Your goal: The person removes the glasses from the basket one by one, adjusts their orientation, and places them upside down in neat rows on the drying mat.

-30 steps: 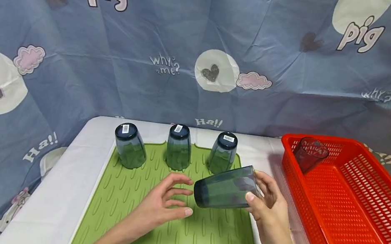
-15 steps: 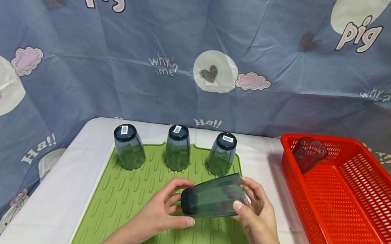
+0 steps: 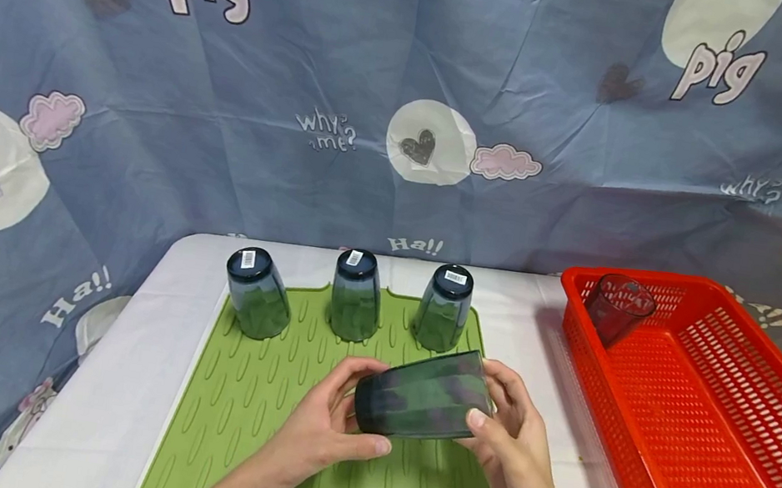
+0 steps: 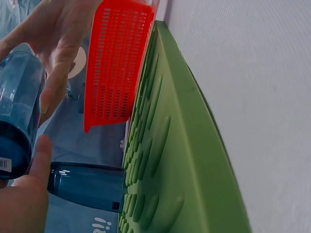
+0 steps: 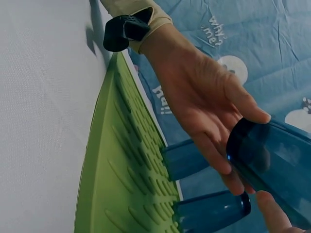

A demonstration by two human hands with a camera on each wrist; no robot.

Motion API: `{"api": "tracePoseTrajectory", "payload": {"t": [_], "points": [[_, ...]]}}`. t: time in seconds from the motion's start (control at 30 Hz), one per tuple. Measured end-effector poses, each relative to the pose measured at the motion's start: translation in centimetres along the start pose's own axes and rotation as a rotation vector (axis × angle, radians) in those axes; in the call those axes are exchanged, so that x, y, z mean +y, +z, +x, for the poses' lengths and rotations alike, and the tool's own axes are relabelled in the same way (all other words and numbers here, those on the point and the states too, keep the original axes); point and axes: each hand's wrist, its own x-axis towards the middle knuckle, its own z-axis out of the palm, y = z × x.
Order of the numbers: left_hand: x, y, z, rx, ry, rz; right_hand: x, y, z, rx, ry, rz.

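Slanting sideways above a green mat (image 3: 235, 423) with long, raised oval ridges, a smooth, see-through blue-grey glass (image 3: 425, 392) is held between two hands. Its thick, dark base points left and its wider mouth right. The right hand (image 3: 515, 448) pinches it near the rim, while the left hand (image 3: 317, 431) curls thumb and fingers round the base. Behind, three matching tapered glasses (image 3: 356, 298) stand upside down in a row on the mat, paper barcode stickers on their bases. To the right, on the white cloth-covered counter (image 3: 95, 394), a red plastic basket (image 3: 696, 433) with perforated walls holds another glass (image 3: 616, 311), leaning in its far left corner. A second ago, the left hand was apart from the held glass, which was higher and farther right; the upturned row is unchanged.
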Motion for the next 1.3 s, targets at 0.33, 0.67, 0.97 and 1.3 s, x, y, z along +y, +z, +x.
{"api": "tracePoseTrajectory", "payload": {"t": [0.33,0.67,0.97,1.3], "points": [[-0.03,0.15,-0.1,0.041,0.048,-0.007,0.3,-0.05,-0.16,-0.045,0.013,0.02],[-0.06,-0.17,0.01,0.023,0.067,-0.022,0.44,-0.2,-0.11,-0.06,0.018,-0.003],[0.12,-0.41,-0.21,0.061,0.063,-0.002,0.48,-0.05,-0.11,-0.053,0.017,-0.048],[0.57,-0.5,-0.38,0.075,0.042,-0.034,0.23,-0.14,0.09,-0.019,0.025,-0.198]]}}
